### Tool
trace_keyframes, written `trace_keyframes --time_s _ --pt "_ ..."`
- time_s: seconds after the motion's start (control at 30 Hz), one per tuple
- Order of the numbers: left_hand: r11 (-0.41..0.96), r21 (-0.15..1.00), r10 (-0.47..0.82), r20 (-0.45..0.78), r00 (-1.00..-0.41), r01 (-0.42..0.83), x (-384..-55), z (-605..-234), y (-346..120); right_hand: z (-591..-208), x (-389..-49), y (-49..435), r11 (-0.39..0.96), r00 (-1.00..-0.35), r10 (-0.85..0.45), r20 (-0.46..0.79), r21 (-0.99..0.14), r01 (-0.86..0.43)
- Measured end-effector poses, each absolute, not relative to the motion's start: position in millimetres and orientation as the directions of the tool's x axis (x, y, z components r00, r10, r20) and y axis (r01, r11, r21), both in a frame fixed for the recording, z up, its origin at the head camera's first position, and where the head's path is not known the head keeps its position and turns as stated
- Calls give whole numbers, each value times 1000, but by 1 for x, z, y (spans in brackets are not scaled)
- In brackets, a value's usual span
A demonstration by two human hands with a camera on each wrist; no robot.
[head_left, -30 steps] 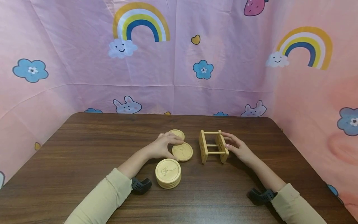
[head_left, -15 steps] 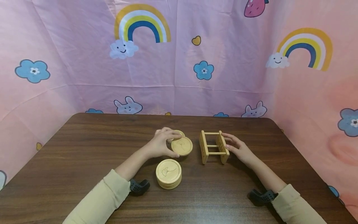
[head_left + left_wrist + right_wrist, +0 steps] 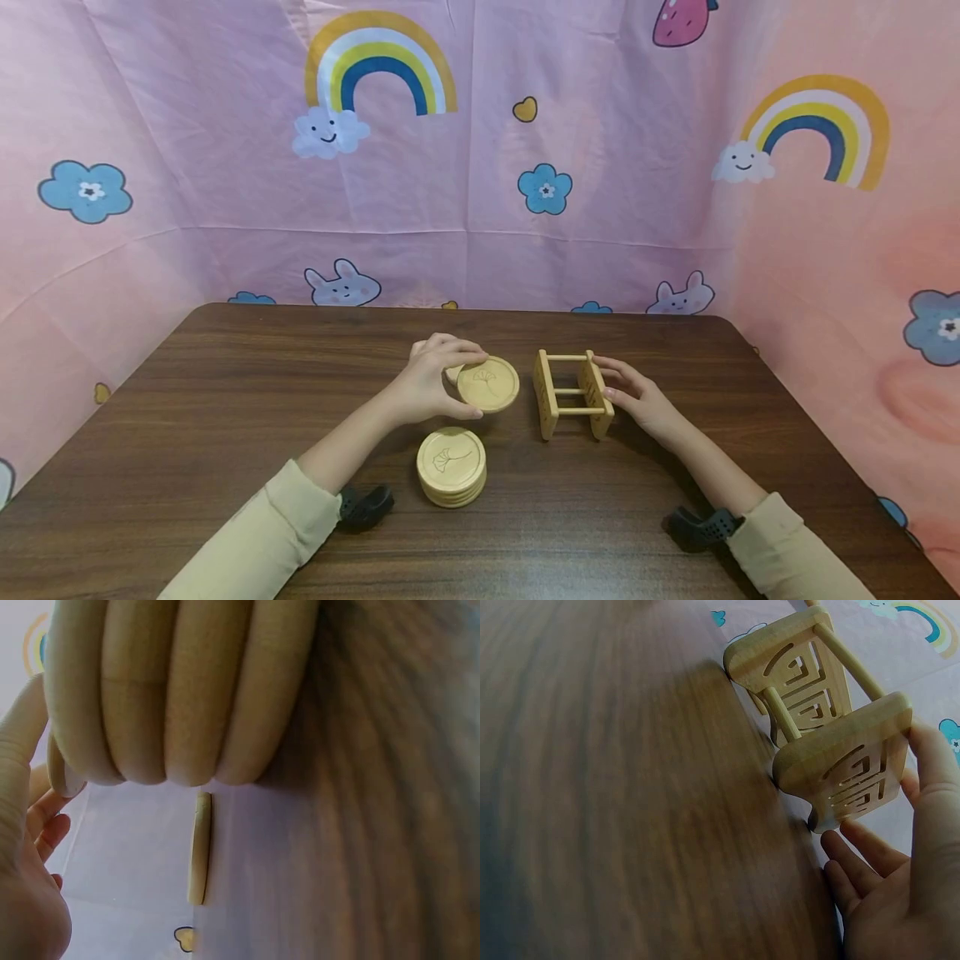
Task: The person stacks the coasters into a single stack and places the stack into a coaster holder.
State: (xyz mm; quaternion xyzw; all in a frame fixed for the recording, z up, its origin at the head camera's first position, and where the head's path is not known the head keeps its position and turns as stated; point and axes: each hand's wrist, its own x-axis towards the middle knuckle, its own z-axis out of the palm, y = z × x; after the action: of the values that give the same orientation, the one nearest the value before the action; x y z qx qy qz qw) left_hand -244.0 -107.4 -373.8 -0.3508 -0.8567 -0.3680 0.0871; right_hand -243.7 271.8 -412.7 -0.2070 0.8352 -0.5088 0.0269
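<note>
Item 1: wooden coaster [image 3: 489, 386], round, ginkgo-leaf engraving face up; left of the wooden rack [image 3: 579, 410], near but apart from it, raised above the table [image 3: 300, 350].

Item 2: left hand [image 3: 431, 385]; left of the rack, pinching Item 1 by its rim, thumb at the near side, fingers at the far. Handling, as judged: a sound hold, since the engraved face is free and the side toward the rack is uncovered; pressure should be firm but light, as a smooth rounded rim could slip or swivel between two contacts.

Item 3: rack, as above; upright, two fretwork panels joined by thin rods. Probably light, so a knock from the coaster could shift it.

Item 4: right hand [image 3: 647, 402]; right of the rack, fingers loosely extended, touching the right panel [image 3: 593, 390] without wrapping round it. Likely best used as a quiet brace — enough to stop sliding, not enough to tip.

Item 5: stack of coasters [image 3: 452, 465], four, same pattern; left of the rack and nearer the person. The left thumb is close above it — a little height kept there should spare the top piece a nudge.

Item 6: single coaster [image 3: 199, 851], flat; left of the rack, beyond Item 1 and mostly hidden by it in the head view.

Item 7: printed cloth [image 3: 637, 150]; behind the rack, past the table edge.
</note>
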Motion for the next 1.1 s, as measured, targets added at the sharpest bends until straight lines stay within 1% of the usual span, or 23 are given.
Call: trace_keyframes --time_s 0.37,0.63,0.87,1.1 --pt "486 569 504 437 -745 663 -230 -369 -113 -411 -242 272 392 -917 -363 165 -866 -311" --pt "453 601 507 434 -745 659 -216 -369 -116 -412 -243 272 381 -907 -377 187 -861 -336" --pt "434 610 534 420 -734 664 -206 -373 -119 -413 -244 272 379 -912 -370 177 -868 -322" --pt "442 625 536 392 -748 644 -198 -375 -127 -412 -243 272 390 -913 -368 176 -862 -324"
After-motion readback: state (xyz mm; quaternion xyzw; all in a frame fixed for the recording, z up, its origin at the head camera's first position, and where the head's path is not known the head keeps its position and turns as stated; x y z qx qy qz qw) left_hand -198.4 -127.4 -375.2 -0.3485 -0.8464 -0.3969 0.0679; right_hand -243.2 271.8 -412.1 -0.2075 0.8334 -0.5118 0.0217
